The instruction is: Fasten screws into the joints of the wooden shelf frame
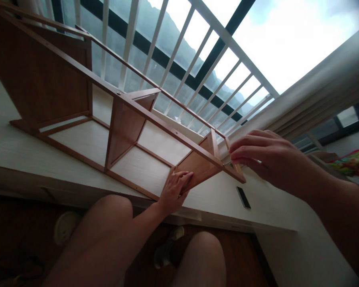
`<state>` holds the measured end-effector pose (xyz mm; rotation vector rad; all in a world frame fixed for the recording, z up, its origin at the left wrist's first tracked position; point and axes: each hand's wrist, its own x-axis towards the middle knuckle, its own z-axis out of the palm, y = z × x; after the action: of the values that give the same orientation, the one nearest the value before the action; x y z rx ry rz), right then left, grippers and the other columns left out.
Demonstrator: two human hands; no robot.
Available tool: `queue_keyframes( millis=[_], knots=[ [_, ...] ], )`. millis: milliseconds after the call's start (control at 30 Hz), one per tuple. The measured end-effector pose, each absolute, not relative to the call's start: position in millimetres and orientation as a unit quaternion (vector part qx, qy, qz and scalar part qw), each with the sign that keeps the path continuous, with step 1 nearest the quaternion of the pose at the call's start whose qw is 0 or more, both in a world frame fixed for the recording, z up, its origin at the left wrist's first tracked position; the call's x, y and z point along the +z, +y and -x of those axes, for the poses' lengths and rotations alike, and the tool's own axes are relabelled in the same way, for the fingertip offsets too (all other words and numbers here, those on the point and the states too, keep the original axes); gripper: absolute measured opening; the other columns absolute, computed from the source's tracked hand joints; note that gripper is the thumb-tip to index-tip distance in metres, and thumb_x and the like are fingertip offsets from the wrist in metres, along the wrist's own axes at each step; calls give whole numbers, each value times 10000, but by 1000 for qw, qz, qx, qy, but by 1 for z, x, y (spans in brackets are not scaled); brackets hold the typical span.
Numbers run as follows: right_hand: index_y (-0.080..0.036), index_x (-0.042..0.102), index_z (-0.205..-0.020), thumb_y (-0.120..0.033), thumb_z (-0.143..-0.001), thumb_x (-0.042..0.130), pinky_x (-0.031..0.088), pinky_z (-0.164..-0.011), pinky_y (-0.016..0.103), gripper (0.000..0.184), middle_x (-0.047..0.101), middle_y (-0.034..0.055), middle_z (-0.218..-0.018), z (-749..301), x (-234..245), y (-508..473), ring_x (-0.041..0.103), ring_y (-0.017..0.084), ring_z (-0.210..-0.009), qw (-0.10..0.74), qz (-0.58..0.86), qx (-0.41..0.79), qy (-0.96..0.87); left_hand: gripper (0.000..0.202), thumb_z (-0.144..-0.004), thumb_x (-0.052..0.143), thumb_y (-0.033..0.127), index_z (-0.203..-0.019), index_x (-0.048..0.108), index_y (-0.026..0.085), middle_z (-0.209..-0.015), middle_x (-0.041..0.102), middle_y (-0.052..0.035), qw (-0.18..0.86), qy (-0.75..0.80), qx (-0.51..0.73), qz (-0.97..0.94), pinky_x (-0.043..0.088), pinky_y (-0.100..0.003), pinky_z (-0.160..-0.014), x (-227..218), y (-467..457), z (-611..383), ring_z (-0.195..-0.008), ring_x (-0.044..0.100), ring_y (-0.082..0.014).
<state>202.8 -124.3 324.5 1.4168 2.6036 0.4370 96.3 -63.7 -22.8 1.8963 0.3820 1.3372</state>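
Observation:
A brown wooden shelf rack (149, 115) lies on its side, with flat boards set between its long rails. My left hand (176, 187) grips the edge of the board nearest its right end, fingers laid over the board's face. At that same end, my right hand (257, 155) is raised beside the upper rail with thumb and fingers pinched together. A small thin piece shows between the fingertips and the rail, too small to name. Screw holes dot the upper rail, one of them holding a metal fitting (119, 93).
The rack rests on a white ledge (209, 203) under a window with white railing bars (179, 36). A dark phone (243, 197) lies on the ledge to the right. A curtain (323, 91) hangs at right, near a colourful cloth (351, 162). My knees are below the ledge.

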Motion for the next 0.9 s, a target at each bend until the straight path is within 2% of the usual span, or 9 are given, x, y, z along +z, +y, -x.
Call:
queue_keyframes(
  millis=[233,433,567,633,767,833,900],
  knots=[
    [-214,670,-973,-169,-956,638,462,-859,392,57,751,70,-1078,-211,323,-121,624,209,-965,44,-425,134,894,671,-954,575,196,-1581,364,308,-1483,494,-108,385,151,522,-746,386,-483,-1196,-22,-64,-96,-1381,465,-275],
    [-202,685,-968,-135,-948,644,457,-844,370,81,752,63,-1021,-216,326,-117,603,186,-927,42,-411,100,905,672,-954,583,189,-1578,365,305,-1486,488,-103,387,150,518,-748,376,-479,-1201,-22,-64,-96,-1383,452,-271],
    [-198,702,-952,-172,-961,638,448,-831,345,69,750,62,-973,-215,324,-116,598,178,-892,38,-419,100,902,672,-955,579,194,-1581,364,312,-1483,495,-104,391,150,521,-744,389,-482,-1194,-22,-64,-96,-1381,464,-276],
    [-195,711,-919,-223,-989,596,435,-778,329,137,725,54,-866,-211,322,-118,592,174,-826,52,-462,105,879,670,-955,581,197,-1579,369,316,-1479,501,-104,391,152,521,-743,394,-482,-1192,-22,-64,-96,-1381,469,-276],
    [-233,690,-813,-456,-1007,522,332,-613,326,340,596,1,-629,-196,315,-125,485,152,-584,97,-653,117,742,670,-955,581,196,-1579,370,318,-1478,501,-104,390,151,522,-743,392,-488,-1194,-22,-64,-96,-1382,468,-276],
    [-243,649,-763,-517,-995,486,288,-601,332,394,563,2,-605,-187,311,-127,448,155,-551,118,-714,128,678,673,-953,583,193,-1579,368,315,-1482,496,-104,390,149,521,-744,388,-486,-1196,-22,-64,-96,-1382,465,-274],
    [-241,611,-769,-509,-997,430,264,-612,338,395,564,24,-631,-179,307,-128,462,174,-575,145,-732,144,650,676,-951,584,186,-1578,368,312,-1485,492,-102,391,150,521,-744,385,-478,-1199,-21,-64,-96,-1382,461,-270]
  ],
)
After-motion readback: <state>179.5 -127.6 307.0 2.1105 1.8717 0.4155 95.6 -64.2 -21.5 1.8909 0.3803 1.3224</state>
